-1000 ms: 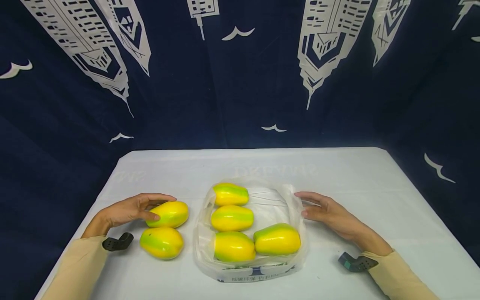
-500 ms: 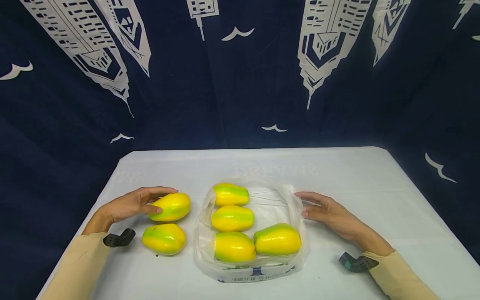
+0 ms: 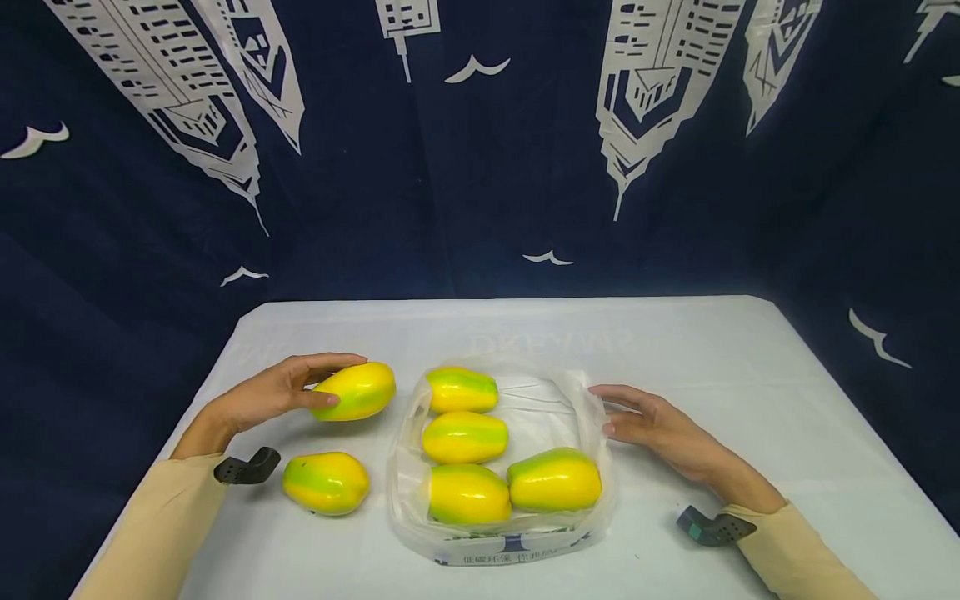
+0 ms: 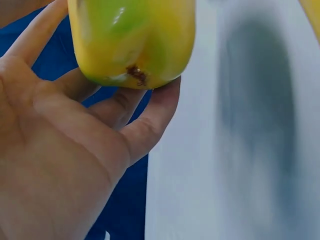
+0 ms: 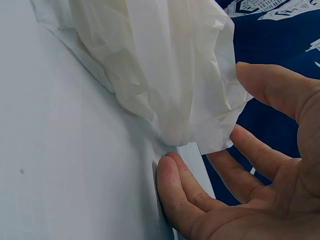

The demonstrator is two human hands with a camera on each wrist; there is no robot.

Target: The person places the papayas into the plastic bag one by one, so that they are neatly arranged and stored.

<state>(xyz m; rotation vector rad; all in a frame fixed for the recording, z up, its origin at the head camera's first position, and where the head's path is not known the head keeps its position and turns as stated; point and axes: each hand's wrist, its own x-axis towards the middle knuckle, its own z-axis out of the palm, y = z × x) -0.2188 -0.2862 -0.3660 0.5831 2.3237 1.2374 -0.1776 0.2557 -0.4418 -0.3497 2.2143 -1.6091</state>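
Note:
My left hand [image 3: 268,393] grips a yellow-green papaya [image 3: 360,392], thumb on the near side and fingers over the far side. It is raised above the table, with its shadow below; the left wrist view shows its brown-scarred end [image 4: 136,75] close to the fingers. Another papaya [image 3: 326,483] lies nearer, on the table. To the right, an open white plastic bag [image 3: 517,550] holds several papayas, one of them a papaya [image 3: 555,479] at its front right. My right hand [image 3: 660,429] holds the bag's right edge between thumb and fingers; in the right wrist view the crumpled plastic [image 5: 165,75] hangs there.
A white cloth covers the table [image 3: 697,342]. Behind it hangs a dark blue curtain [image 3: 450,183] with white building and bird prints. Black devices sit on both wrists, such as the right wrist device [image 3: 716,527].
My left hand has lifted the papaya off the table and carried it away from me and rightward, toward the bag. The other loose papaya has shifted slightly. My right hand stays at the bag's edge.

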